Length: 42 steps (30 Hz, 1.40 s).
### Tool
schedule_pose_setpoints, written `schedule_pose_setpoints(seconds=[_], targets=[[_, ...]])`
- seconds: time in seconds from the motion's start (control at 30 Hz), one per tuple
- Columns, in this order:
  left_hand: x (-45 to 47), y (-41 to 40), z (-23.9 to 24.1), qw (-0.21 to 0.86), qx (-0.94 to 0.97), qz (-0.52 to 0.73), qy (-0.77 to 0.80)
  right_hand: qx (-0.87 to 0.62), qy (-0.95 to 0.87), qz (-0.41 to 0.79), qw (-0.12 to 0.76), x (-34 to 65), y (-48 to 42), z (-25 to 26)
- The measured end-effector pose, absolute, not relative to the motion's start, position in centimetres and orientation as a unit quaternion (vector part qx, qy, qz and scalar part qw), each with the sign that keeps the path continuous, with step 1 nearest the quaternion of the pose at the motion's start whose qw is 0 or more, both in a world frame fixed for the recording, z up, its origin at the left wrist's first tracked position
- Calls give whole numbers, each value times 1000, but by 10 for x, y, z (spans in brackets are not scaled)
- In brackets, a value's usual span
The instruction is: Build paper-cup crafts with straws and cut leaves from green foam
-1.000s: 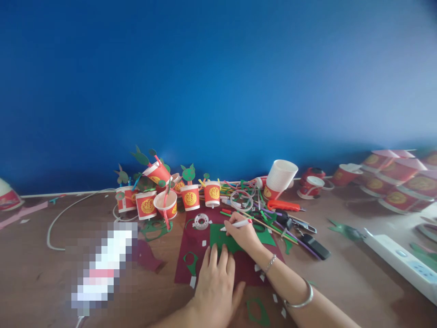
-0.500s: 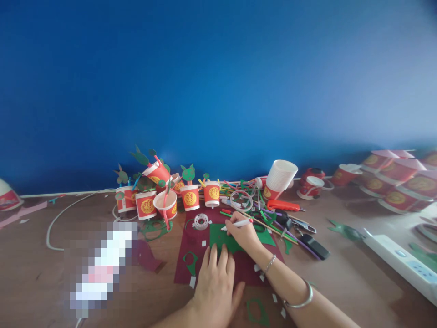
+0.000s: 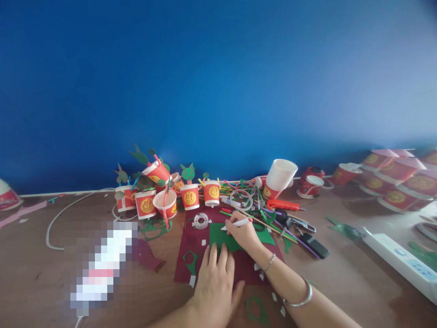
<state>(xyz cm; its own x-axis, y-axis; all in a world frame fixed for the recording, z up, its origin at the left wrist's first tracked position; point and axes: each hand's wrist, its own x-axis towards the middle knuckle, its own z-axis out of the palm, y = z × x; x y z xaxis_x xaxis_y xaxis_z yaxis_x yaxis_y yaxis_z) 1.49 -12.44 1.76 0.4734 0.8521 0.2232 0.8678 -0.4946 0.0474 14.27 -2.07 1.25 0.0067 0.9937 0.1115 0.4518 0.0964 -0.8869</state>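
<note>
My right hand (image 3: 243,233) grips a white marker (image 3: 239,223) with a red end, its tip at the surface of a green paper sheet (image 3: 216,232). Flat on the lower edge of that sheet lies my left hand (image 3: 216,280), fingers stretched out. Beneath both is a dark red sheet (image 3: 182,273). A white ring with holes (image 3: 200,221) rests on it to the left of the green paper. Near the left hand is a cut green scrap (image 3: 190,262); another green scrap (image 3: 257,310) lies on the table at its right.
Red paper cups (image 3: 146,205) with green cut-outs stand along the wall. A stack of white cups (image 3: 282,175), an orange cutter (image 3: 283,205) and keys with a black fob (image 3: 314,246) lie behind and to the right. A power strip (image 3: 401,259) sits far right; a pixelated bright object (image 3: 105,264) is left.
Almost nothing differs. Both hands and the marker keep nearly the same place on the green paper, and the view has shifted very slightly.
</note>
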Motion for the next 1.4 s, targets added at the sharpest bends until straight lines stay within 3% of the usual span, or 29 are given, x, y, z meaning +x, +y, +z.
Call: schedule_pose_setpoints(seconds=[1.4], targets=[[15, -124, 20, 27, -859, -91, -504, -574, -619, 340, 414, 142, -21, 14]])
